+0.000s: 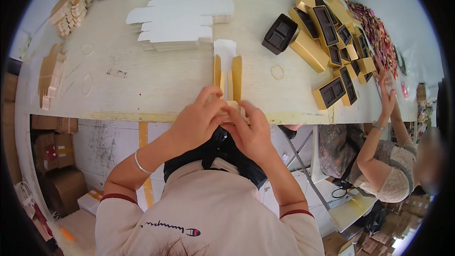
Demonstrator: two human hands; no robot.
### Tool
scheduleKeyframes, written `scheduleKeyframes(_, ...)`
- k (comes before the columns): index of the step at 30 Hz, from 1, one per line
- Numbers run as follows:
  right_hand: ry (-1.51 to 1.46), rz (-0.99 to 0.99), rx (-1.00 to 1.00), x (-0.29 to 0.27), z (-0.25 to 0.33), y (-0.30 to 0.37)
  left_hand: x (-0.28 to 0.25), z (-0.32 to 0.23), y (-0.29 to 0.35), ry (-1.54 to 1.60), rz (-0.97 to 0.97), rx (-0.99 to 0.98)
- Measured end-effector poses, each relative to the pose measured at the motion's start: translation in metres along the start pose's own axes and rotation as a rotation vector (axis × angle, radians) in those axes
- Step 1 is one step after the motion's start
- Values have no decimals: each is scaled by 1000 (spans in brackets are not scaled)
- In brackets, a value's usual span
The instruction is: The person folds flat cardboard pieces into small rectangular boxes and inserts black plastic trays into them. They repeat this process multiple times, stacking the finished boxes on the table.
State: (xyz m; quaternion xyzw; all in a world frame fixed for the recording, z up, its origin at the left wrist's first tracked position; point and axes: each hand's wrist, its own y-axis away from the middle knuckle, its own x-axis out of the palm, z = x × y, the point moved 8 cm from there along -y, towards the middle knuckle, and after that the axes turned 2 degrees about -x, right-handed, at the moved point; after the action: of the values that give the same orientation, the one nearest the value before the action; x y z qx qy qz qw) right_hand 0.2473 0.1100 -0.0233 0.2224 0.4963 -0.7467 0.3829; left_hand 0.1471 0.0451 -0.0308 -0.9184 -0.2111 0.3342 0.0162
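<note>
Between my two hands, at the near edge of the table, is a partly folded carton [237, 73], gold outside and white inside, its side walls standing up. My left hand [207, 112] pinches its near end from the left, fingers bent. From the right my right hand [249, 122] grips the same end, thumb and fingers pressed close to the left hand's. The fingertips hide part of the end flaps. Just beyond the carton lies a stack of flat white carton blanks [177, 16] with tabbed edges.
Gold boxes with black trays [327, 26] pile up at the right, beside a loose black plastic tray [279, 34]. Flat gold blanks [51, 76] lie at the left. A co-worker [379, 161] sits at the right, near a heap of small reddish pieces [374, 31]. Rubber bands [277, 72] lie about.
</note>
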Motion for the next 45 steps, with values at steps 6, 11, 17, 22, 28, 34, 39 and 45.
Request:
scheduleKeyframes(6,74,224,-47,20,-1,5,9,-10,16,-308,-123,194)
scheduleKeyframes(11,-313,537,209,18,-10,-6,5,-1,-4,-242,177,198)
scheduleKeyframes(17,91,257,-46,-26,-46,-21,-21,-6,-14,-393,392,513)
scheduleKeyframes(22,118,115,-27,-11,-12,-13,-28,-38,-20,-521,159,422)
scheduleKeyframes(28,-80,90,-121,-33,15,-3,-1,-3,2,-309,149,320)
scheduleKeyframes(34,-107,516,-137,-18,-20,-7,-7,5,-10,-105,308,316)
scheduleKeyframes(39,-200,532,-163,-13,-26,-17,-6,3,-13,-113,303,345)
scheduleKeyframes(45,-153,264,-58,5,-21,-16,2,-8,-9,-80,93,188)
